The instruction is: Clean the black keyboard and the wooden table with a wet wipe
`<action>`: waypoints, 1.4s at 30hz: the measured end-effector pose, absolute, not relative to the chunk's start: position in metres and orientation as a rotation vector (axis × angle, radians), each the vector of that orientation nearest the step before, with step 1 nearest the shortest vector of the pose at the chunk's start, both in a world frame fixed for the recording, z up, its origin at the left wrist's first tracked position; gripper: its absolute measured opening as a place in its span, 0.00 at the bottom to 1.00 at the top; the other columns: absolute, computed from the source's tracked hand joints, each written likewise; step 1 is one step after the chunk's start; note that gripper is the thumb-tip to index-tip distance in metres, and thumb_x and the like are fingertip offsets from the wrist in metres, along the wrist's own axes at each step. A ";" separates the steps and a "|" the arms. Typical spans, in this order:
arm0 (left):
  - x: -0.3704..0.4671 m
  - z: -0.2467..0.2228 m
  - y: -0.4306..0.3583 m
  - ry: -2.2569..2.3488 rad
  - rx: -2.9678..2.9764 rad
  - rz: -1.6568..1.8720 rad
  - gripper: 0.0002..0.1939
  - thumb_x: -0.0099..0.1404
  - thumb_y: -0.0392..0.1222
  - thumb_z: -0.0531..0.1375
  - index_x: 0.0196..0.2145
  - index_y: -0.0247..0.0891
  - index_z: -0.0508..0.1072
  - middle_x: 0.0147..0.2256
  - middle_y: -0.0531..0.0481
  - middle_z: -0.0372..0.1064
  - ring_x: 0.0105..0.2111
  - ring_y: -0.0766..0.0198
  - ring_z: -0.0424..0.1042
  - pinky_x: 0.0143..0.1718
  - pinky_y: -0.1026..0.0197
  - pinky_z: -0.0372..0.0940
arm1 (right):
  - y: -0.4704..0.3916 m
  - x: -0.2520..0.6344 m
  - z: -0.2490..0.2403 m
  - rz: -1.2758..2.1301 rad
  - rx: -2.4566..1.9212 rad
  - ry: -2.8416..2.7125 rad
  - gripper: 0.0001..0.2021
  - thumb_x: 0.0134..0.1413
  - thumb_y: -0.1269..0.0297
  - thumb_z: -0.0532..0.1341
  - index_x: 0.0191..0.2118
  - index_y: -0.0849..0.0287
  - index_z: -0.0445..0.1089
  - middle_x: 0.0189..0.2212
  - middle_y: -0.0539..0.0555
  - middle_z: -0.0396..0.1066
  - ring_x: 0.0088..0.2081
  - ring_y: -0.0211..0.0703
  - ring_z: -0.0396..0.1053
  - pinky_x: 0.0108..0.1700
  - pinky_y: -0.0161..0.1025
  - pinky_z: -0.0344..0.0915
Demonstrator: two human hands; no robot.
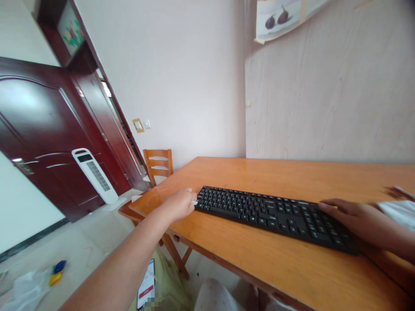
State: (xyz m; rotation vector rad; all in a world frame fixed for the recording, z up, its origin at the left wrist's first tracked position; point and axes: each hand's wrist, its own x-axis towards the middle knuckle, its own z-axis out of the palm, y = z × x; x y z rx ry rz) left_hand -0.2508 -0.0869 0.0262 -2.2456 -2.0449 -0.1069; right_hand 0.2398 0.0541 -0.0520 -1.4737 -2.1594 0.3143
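Note:
A black full-size keyboard (259, 211) lies at a slant on an orange-brown wooden table (223, 246). At its left end my left hand (184, 204) is closed, with a small white thing (194, 202) showing between the fingers; its kind is too small to tell. My right hand (353, 216) lies over the far right part of the keyboard, thumb on top and fingers at the back edge, partly hidden. The keyboard's cable (382, 271) runs off toward the lower right.
Something white (398, 211), blurred, lies at the table's right. A wooden chair (158, 164) stands past the left corner. Below the table edge is a phone (146, 285) with a lit screen. A white tower fan (97, 175) stands by the dark red door (42, 116).

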 end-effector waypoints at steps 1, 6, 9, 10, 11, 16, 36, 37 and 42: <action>-0.248 0.027 -0.085 -2.034 -2.241 -0.081 0.08 0.59 0.32 0.54 0.29 0.38 0.73 0.31 0.47 0.66 0.32 0.60 0.68 0.35 0.59 0.59 | 0.055 0.240 -0.052 0.386 -1.475 -2.210 0.26 0.54 0.39 0.52 0.42 0.51 0.77 0.45 0.54 0.79 0.49 0.57 0.75 0.54 0.47 0.70; -0.235 0.034 -0.078 -1.994 -2.256 0.017 0.08 0.59 0.32 0.53 0.27 0.38 0.72 0.31 0.47 0.66 0.30 0.60 0.67 0.33 0.59 0.59 | 0.058 0.243 -0.056 0.505 -1.525 -2.237 0.27 0.59 0.39 0.50 0.47 0.54 0.75 0.48 0.57 0.77 0.52 0.58 0.73 0.55 0.46 0.67; -0.229 0.037 -0.075 -1.986 -2.270 0.051 0.08 0.59 0.32 0.54 0.27 0.38 0.72 0.30 0.47 0.66 0.29 0.61 0.67 0.31 0.60 0.59 | 0.059 0.244 -0.057 0.497 -1.536 -2.240 0.26 0.61 0.41 0.50 0.48 0.53 0.75 0.48 0.58 0.77 0.51 0.57 0.73 0.54 0.44 0.67; -0.227 0.038 -0.074 -1.987 -2.271 0.058 0.08 0.58 0.32 0.54 0.26 0.38 0.72 0.30 0.47 0.66 0.28 0.61 0.67 0.31 0.60 0.59 | 0.059 0.243 -0.056 0.498 -1.541 -2.241 0.26 0.61 0.41 0.50 0.48 0.53 0.75 0.48 0.58 0.77 0.51 0.57 0.73 0.54 0.44 0.66; -0.226 0.038 -0.073 -1.988 -2.271 0.063 0.08 0.58 0.32 0.55 0.26 0.38 0.72 0.30 0.47 0.66 0.28 0.61 0.67 0.31 0.60 0.59 | 0.059 0.243 -0.056 0.502 -1.546 -2.238 0.26 0.61 0.41 0.51 0.48 0.53 0.75 0.48 0.58 0.77 0.50 0.57 0.74 0.53 0.44 0.66; -0.218 0.039 -0.070 -1.975 -2.273 0.064 0.08 0.58 0.32 0.55 0.26 0.38 0.73 0.30 0.46 0.67 0.29 0.60 0.68 0.32 0.59 0.60 | 0.055 0.240 -0.053 0.507 -1.540 -2.212 0.27 0.61 0.41 0.51 0.49 0.56 0.75 0.46 0.60 0.78 0.48 0.57 0.74 0.52 0.45 0.67; -0.170 0.044 -0.065 -1.862 -2.385 0.092 0.08 0.58 0.32 0.55 0.25 0.38 0.73 0.30 0.46 0.66 0.27 0.60 0.65 0.29 0.59 0.57 | 0.046 0.233 -0.042 0.465 -1.528 -2.229 0.27 0.62 0.42 0.50 0.48 0.56 0.75 0.45 0.59 0.78 0.45 0.57 0.75 0.50 0.49 0.68; -0.166 0.044 -0.065 -1.857 -2.394 0.086 0.08 0.58 0.32 0.55 0.25 0.38 0.73 0.30 0.46 0.66 0.27 0.61 0.65 0.29 0.59 0.57 | 0.047 0.233 -0.042 0.463 -1.530 -2.227 0.27 0.62 0.41 0.50 0.48 0.56 0.75 0.44 0.59 0.78 0.45 0.56 0.75 0.49 0.48 0.68; -0.145 0.045 -0.063 -1.804 -2.450 0.058 0.08 0.58 0.33 0.55 0.25 0.39 0.73 0.30 0.46 0.67 0.29 0.60 0.67 0.31 0.58 0.58 | 0.045 0.230 -0.038 0.481 -1.520 -2.239 0.27 0.64 0.42 0.47 0.45 0.55 0.75 0.44 0.57 0.78 0.46 0.55 0.74 0.49 0.46 0.67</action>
